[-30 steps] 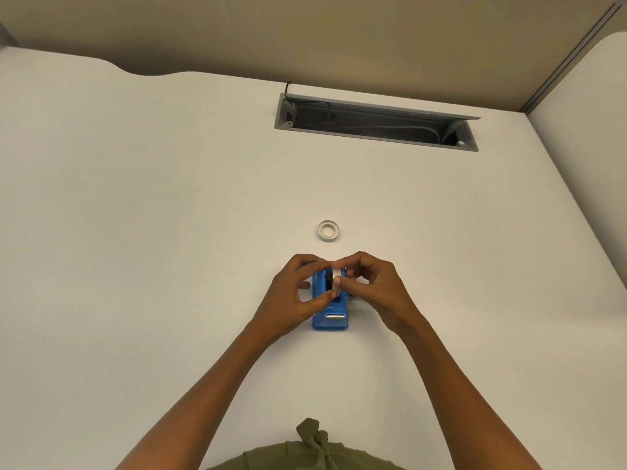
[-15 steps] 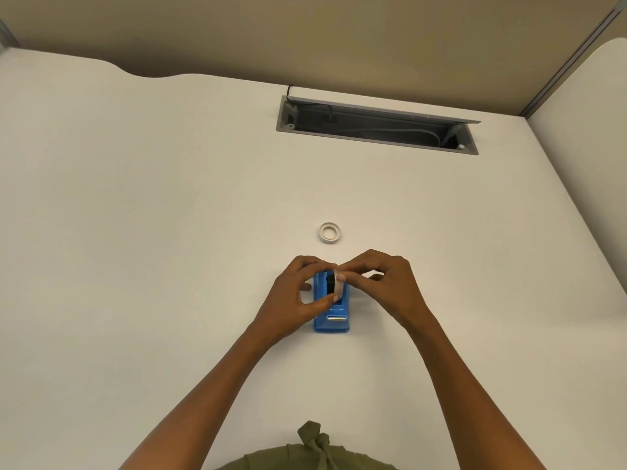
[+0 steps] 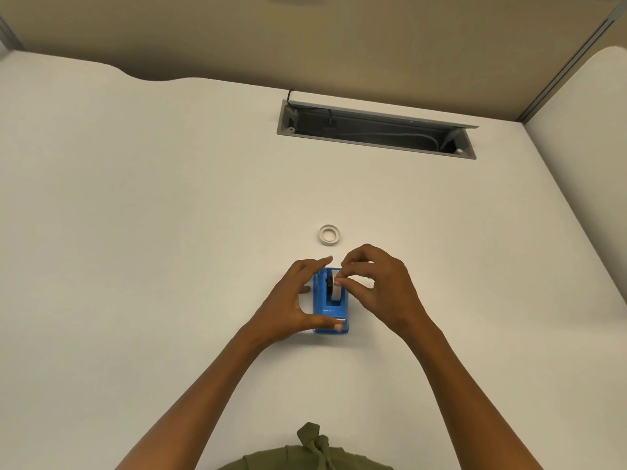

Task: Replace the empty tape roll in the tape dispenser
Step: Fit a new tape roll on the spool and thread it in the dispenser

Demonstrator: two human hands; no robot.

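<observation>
White desk (image 3: 135, 232) | blue tape dispenser (image 3: 332, 312) | grey cable tray (image 3: 285, 128) | beige partition (image 3: 305, 45)

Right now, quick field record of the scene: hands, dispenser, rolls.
left hand: braces the blue tape dispenser from its left, thumb on its front end
right hand: pinches the tape roll from above
tape roll: upright in the dispenser's slot; fully seated or not, cannot tell
white ring: flat on the desk beyond the dispenser, untouched
cable tray: open, far side of desk

Roll (image 3: 337, 289) in dispenser (image 3: 330, 313), apparently; ring (image 3: 329, 235) behind.
</observation>
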